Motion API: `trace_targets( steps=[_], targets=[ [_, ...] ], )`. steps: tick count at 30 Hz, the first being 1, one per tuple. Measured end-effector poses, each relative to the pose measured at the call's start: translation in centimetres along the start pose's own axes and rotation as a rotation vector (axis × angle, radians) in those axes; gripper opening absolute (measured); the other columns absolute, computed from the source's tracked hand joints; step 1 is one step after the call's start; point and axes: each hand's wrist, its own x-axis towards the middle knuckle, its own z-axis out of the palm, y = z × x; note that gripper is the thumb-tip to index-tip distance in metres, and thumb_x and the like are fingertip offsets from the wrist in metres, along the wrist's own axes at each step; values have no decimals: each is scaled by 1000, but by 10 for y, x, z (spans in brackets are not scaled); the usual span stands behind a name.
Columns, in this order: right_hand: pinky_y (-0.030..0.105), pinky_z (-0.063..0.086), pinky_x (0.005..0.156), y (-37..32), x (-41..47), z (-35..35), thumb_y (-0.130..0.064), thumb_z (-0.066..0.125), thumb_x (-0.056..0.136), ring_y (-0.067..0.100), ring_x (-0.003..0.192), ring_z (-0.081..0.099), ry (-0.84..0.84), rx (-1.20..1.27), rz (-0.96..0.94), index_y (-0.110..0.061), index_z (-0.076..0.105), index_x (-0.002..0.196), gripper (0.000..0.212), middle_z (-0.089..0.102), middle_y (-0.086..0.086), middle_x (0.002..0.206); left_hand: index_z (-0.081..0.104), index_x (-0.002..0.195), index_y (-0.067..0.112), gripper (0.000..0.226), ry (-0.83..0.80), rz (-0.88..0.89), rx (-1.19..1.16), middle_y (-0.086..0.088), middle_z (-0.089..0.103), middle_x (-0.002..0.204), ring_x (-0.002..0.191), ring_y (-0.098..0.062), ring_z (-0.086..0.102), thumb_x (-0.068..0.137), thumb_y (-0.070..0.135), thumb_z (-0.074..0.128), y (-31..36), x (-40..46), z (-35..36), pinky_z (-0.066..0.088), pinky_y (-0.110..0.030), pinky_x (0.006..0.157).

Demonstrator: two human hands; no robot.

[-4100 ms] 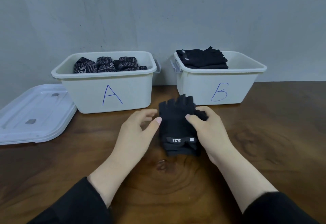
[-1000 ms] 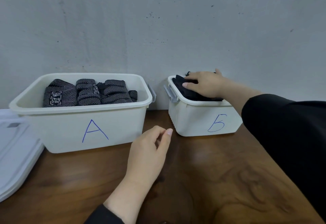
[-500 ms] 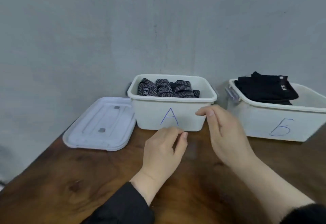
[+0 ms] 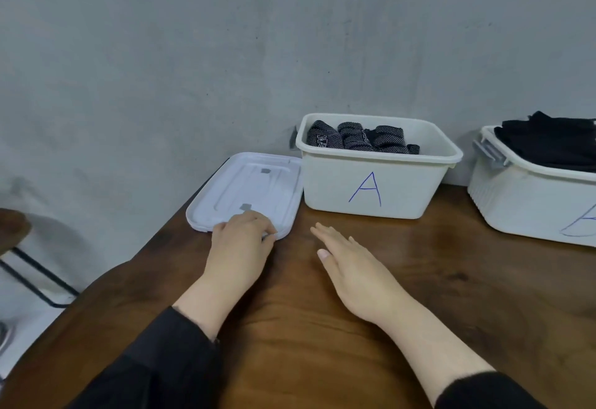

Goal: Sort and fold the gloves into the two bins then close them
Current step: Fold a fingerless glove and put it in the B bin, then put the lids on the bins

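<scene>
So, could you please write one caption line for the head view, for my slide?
Left hand grips the near edge of the white lid beside bin A, filled with dotted gloves; right hand hovers open.

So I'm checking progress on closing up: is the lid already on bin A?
No, bin A stands open with dotted gloves showing, and the lid lies on the table beside it under the left hand.

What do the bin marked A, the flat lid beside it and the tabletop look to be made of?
Bin A: probably moulded plastic, off-white and matte, with a rolled rim. Lid: likely thin plastic too, whiter with a slight sheen and pressed ridges. Table: seemingly wood or wood veneer, dark brown grain under a smooth, faintly glossy finish.
</scene>
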Motion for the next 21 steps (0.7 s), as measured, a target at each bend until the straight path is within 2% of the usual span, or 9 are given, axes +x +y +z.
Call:
trace_targets(
  steps=[4, 7, 9, 11, 14, 16, 18, 19, 21],
  targets=[
    [18, 2, 122, -5, -3, -3, -39, 21, 110, -5, 151, 9, 6, -16, 14, -34, 21, 160, 50, 18, -19, 165, 65, 91, 28, 11, 40, -79, -76, 13, 62, 110, 113, -15, 52, 96, 24, 57, 3, 2, 1, 22, -29, 94],
    [10, -2, 111, -11, -7, -9, -40, 21, 110, -13, 138, 0, -13, -30, 46, -36, 19, 160, 49, 14, -28, 158, 65, 96, 24, 9, 133, -81, -151, 9, 62, 112, 110, -16, 53, 98, 22, 56, 6, 3, -4, 19, -26, 91],
    [7, -2, 106, -15, -9, -12, -40, 22, 111, -12, 138, 4, -15, -18, 65, -36, 20, 160, 49, 19, -25, 161, 63, 99, 22, 9, 223, -56, -201, 8, 63, 111, 105, -14, 53, 100, 19, 54, 7, 3, -9, 20, -26, 93],
    [8, 0, 107, -16, -10, -12, -40, 23, 110, -2, 148, 12, -3, 3, 79, -35, 23, 159, 49, 22, -20, 164, 61, 107, 20, 11, 322, -75, -266, 8, 64, 110, 95, -4, 42, 103, 18, 50, 10, 2, -17, 24, -31, 103],
    [11, 6, 113, -13, -9, -7, -42, 26, 110, 5, 151, 20, 31, 45, 94, -35, 29, 157, 48, 29, -17, 162, 57, 121, 17, 21, 430, -166, -372, 9, 62, 101, 86, 5, 26, 105, 20, 44, 15, -1, -29, 30, -44, 112],
    [21, 14, 122, -11, -9, -6, -45, 28, 109, 7, 150, 26, 56, 58, 92, -37, 31, 155, 48, 32, -17, 161, 55, 119, 20, 19, 491, -196, -452, 17, 55, 89, 88, -1, 36, 106, 23, 41, 16, 0, -37, 36, -51, 108],
    [27, 21, 123, -10, -8, -5, -47, 31, 107, 6, 148, 30, 67, 53, 82, -37, 32, 155, 48, 34, -18, 159, 49, 110, 28, 12, 571, -193, -530, 18, 54, 88, 89, -13, 52, 106, 29, 38, 16, 0, -47, 45, -53, 96],
    [28, 22, 123, -10, -8, -4, -47, 32, 107, 5, 147, 31, 69, 49, 75, -36, 33, 154, 48, 35, -19, 159, 47, 107, 30, 10, 604, -192, -561, 18, 55, 90, 88, -15, 55, 107, 31, 36, 16, 0, -51, 49, -49, 90],
    [27, 24, 122, -9, -8, -3, -49, 34, 106, 3, 146, 31, 85, 55, 62, -37, 33, 154, 49, 35, -21, 158, 44, 107, 29, 9, 649, -185, -612, 19, 55, 92, 86, -4, 57, 107, 30, 35, 17, 0, -61, 50, -28, 78]
  ],
)
